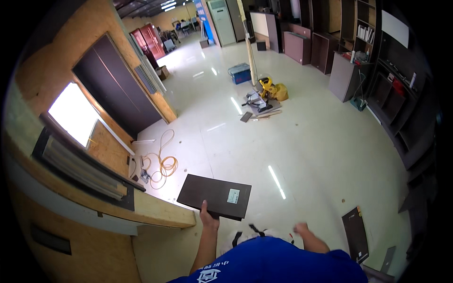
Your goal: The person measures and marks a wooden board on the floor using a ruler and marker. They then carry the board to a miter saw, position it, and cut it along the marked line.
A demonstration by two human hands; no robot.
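Observation:
A dark brown rectangular board with a white label near its right end is held out in front of me. My left hand grips it by the near edge, thumb on top and the other fingers hidden underneath. Off to the right of my body hangs my right hand, small and blurred, apart from the board; nothing shows in it, and its finger pose is unclear. Another dark board lies on the floor to the right.
A wooden wall frame juts out close on the left. Beyond it lies a coiled orange hose. A yellow and black power saw and a blue toolbox stand farther ahead. Dark cabinets line the right side.

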